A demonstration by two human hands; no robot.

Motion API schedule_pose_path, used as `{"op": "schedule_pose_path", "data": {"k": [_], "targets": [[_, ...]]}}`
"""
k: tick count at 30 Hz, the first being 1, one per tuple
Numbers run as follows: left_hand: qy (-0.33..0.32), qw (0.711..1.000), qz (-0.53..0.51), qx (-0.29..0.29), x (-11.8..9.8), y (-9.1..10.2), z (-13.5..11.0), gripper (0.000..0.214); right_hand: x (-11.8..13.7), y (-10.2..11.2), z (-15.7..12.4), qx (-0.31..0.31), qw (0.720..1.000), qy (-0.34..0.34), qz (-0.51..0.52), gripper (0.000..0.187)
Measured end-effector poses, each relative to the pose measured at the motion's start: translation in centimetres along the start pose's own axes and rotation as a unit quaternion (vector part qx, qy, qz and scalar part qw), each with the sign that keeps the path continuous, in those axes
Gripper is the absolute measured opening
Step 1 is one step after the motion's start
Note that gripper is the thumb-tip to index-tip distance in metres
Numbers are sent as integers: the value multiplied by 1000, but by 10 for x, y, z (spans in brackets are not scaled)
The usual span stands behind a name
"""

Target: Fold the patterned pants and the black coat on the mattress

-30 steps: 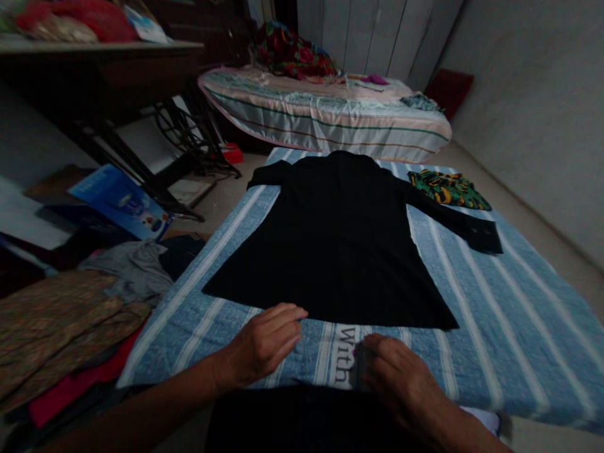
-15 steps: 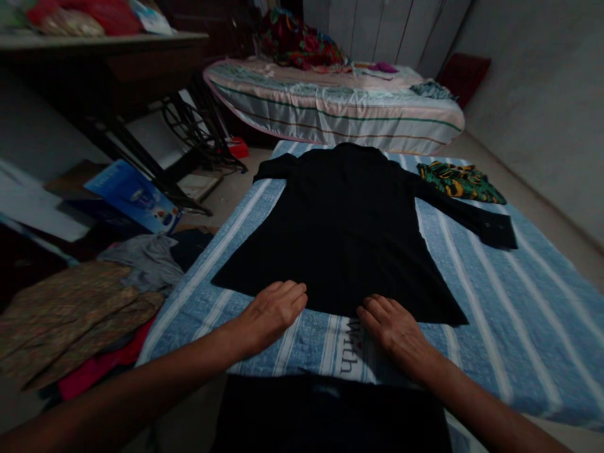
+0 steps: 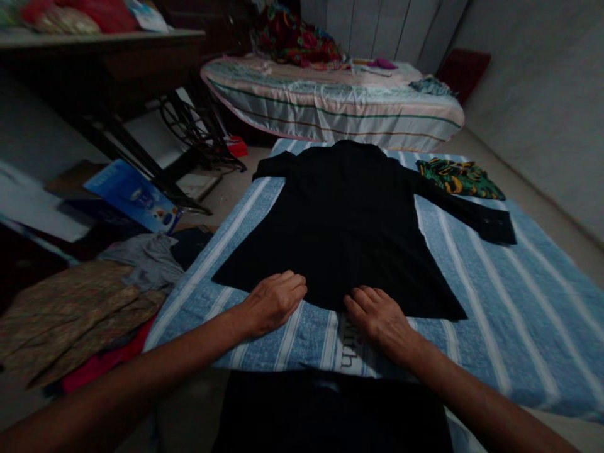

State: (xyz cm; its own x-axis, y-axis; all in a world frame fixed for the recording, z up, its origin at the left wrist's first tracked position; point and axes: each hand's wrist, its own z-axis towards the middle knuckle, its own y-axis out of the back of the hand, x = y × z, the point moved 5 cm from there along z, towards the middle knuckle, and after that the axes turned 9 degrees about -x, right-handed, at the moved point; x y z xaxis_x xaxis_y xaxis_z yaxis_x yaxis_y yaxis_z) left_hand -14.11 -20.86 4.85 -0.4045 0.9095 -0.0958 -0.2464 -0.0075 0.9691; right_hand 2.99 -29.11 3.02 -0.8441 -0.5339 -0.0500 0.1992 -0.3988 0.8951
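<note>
A black long-sleeved shirt (image 3: 349, 220) lies spread on a blue-and-white striped cloth (image 3: 472, 352), its collar at the far end and its hem toward me. One sleeve stretches out to the right; the left one looks folded short. At the hem, left of the middle, my left hand (image 3: 278, 299) is closed on the fabric with its fingers curled together. My right hand (image 3: 377, 318) grips the same hem to the right of the middle, fingers bent and thumb tucked out of sight. The fingertips of both hands are partly hidden.
A folded green-and-yellow patterned garment (image 3: 460, 179) lies at the far right of the cloth. Beyond stands a bed (image 3: 330, 113) with a striped cover. On the left are a treadle sewing table (image 3: 113, 63), a blue box (image 3: 134, 195) and a heap of clothes (image 3: 75, 314).
My right hand has slid a little to the left along the hem, closer to my left hand. My left hand has barely shifted, and the shirt lies much as before.
</note>
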Motion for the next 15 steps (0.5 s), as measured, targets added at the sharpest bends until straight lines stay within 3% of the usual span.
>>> {"op": "schedule_pose_path", "data": {"k": [15], "targets": [[60, 996, -71, 9, 17, 1, 15, 11, 2, -4, 5, -1, 1000, 3, 16, 35]]}}
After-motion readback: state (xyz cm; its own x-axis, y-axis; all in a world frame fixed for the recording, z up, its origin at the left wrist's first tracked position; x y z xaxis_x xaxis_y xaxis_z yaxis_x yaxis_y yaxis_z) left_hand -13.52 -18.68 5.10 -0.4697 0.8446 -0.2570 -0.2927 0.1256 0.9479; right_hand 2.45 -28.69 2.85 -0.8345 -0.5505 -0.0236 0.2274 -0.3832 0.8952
